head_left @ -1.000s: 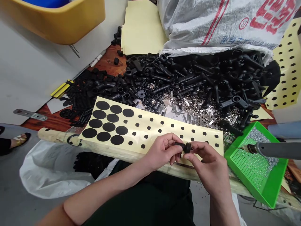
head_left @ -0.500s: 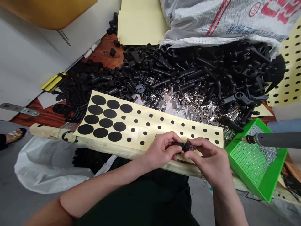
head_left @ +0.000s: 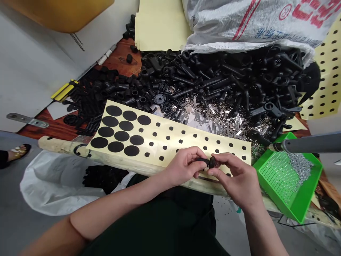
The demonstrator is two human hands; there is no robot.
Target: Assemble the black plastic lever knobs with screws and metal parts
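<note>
Small black part [head_left: 212,162] held from 2 sides
Left hand [head_left: 182,166] pinches the left end, right hand [head_left: 238,176] the right, probably to keep it steady, over the sticker sheet's [head_left: 174,141] near side, likely laid close for reach.

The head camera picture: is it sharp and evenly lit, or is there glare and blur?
Head view: fairly even light, with bright glints on the loose metal pieces; head view: the dark trousers show little detail; head view: both the left hand and right hand look reasonably clear, but the small black part between them hides its finer detail.
</note>
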